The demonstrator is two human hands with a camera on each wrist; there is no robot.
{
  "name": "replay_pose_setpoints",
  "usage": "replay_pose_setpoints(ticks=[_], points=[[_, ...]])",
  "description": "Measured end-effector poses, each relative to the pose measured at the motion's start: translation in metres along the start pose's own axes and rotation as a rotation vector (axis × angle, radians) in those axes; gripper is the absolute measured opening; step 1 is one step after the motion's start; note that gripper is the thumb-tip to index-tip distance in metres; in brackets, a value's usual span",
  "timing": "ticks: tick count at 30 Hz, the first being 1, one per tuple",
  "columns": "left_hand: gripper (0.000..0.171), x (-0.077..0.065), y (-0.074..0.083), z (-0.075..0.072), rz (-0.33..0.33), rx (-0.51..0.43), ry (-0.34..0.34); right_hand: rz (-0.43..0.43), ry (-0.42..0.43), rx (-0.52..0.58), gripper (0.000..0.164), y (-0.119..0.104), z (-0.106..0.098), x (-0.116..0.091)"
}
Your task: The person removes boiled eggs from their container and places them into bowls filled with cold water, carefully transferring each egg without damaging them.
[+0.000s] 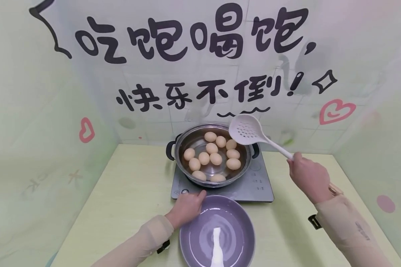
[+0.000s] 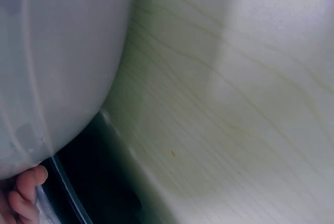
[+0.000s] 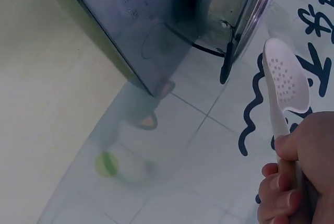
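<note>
In the head view my right hand (image 1: 309, 178) grips the handle of a white slotted spoon (image 1: 245, 129), raised over the right rim of a steel pot (image 1: 179, 163). The right wrist view shows the fingers wrapped around that handle, and the bowl of the spoon (image 3: 284, 75) is empty. Several brown eggs (image 1: 215, 159) lie in the pot. My left hand (image 1: 187, 208) holds the upper left rim of a purple dish (image 1: 192, 237), thumb over the edge. Curled fingers (image 2: 28, 185) show at the dish's underside in the left wrist view.
The pot, with black side handles (image 1: 170, 150), stands on a flat grey induction cooker (image 1: 254, 189) near the back wall. The dish is right in front of the cooker on a pale wooden table (image 1: 133, 178). Printed sheets (image 1: 194, 70) enclose the back and sides.
</note>
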State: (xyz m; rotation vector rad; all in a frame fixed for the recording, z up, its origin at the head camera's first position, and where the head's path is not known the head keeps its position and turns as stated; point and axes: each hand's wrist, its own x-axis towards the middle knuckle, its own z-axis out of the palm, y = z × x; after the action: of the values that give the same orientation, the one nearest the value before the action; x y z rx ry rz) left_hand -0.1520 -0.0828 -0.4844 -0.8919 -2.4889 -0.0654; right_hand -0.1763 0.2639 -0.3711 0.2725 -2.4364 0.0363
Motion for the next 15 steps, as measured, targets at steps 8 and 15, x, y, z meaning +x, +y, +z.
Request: replay_pose_setpoints(ticks=[8, 15], points=[[0.015, 0.0, 0.0, 0.001, 0.002, 0.011, 0.003, -0.091, 0.052, -0.045, 0.027, -0.014, 0.017, 0.024], [0.011, 0.0, 0.0, 0.0, -0.008, -0.005, -0.022, -0.118, 0.024, -0.042, 0.028, -0.025, 0.025, 0.04]])
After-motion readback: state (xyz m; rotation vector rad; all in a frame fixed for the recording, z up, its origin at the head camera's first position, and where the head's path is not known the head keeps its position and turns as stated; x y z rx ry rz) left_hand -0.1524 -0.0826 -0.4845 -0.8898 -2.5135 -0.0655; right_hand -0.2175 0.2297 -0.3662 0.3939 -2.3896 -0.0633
